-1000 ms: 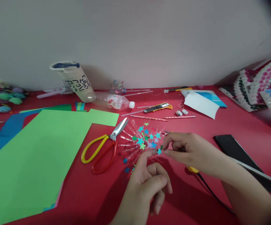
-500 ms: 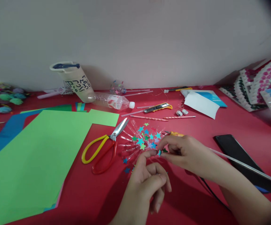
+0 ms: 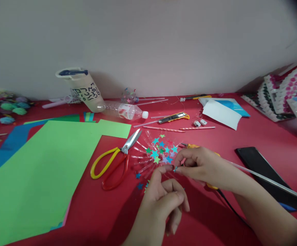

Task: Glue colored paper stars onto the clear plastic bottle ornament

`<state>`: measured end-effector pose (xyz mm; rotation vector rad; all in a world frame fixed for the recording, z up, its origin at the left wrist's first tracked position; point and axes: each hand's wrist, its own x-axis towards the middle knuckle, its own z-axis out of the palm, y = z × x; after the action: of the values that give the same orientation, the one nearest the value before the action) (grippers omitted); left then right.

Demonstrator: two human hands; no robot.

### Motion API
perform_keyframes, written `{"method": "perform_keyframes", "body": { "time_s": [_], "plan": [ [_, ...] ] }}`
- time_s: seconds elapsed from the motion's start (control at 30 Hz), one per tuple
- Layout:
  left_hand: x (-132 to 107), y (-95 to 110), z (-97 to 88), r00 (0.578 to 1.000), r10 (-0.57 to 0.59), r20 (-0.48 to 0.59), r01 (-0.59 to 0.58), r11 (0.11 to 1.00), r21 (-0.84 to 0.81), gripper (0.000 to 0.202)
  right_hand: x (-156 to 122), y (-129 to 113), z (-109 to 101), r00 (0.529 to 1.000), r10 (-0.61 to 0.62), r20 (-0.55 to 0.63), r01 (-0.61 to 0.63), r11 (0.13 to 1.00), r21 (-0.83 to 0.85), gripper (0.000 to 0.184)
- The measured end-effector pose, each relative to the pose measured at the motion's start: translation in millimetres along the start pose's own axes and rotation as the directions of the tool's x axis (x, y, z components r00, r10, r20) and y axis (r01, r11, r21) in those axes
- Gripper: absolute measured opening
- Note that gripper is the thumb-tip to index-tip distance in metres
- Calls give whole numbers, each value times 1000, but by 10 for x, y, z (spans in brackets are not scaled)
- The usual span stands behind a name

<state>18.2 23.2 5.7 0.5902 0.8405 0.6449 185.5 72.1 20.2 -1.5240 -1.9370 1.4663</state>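
Observation:
A clear plastic piece cut into radiating strips [image 3: 148,155] lies on the red table [image 3: 94,212], covered with small coloured paper stars [image 3: 161,150]. My left hand [image 3: 161,201] reaches up to its near edge, forefinger and thumb pinched on a strip there. My right hand [image 3: 199,165] comes in from the right and pinches a tiny teal star [image 3: 175,168] against the same spot. The fingertips of both hands nearly touch. A yellow-tipped glue gun [image 3: 211,186] with a black cord lies partly hidden under my right hand.
Yellow-and-red scissors [image 3: 112,162] lie left of the stars. Green paper sheets [image 3: 40,174] cover the left. Farther back lie a plastic bottle [image 3: 124,111], a tilted cup [image 3: 83,87], a utility knife [image 3: 172,118], straws and white paper [image 3: 220,114]. A black phone [image 3: 263,171] lies at right.
My right hand has turned the teal star on edge and pressed it closer to my left fingertips. The glue gun under it shows differently as the hand shifted. The view rose slightly.

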Motion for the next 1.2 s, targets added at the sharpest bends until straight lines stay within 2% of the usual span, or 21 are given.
{"method": "perform_keyframes", "body": {
  "time_s": [0.23,0.37,0.57,0.83,0.97,1.07,1.2],
  "plan": [
    [-30,1,40,999,4,-45,-4,1000,-2,40,-4,-15,20,998,-33,-47,29,996,-83,10],
    [-28,19,38,1000,-13,-15,13,1000,7,43,-1,-10,24,996,-67,-56,62,994,-94,12],
    [-23,29,35,1000,-7,-28,8,1000,17,40,-9,-38,25,994,-93,-56,87,991,-103,14],
    [-47,39,58,998,30,-57,-29,999,17,42,-26,-51,33,980,-142,-138,114,975,-190,10],
    [-52,46,72,996,42,-81,-40,999,23,41,-70,-83,19,965,-215,-148,158,932,-325,15],
    [-43,36,62,992,61,-107,-59,998,21,43,-79,-76,25,945,-295,-143,197,860,-470,20],
    [-32,35,38,996,38,-81,-37,999,18,49,-69,-46,43,916,-376,-136,221,760,-611,24]
  ]
}}
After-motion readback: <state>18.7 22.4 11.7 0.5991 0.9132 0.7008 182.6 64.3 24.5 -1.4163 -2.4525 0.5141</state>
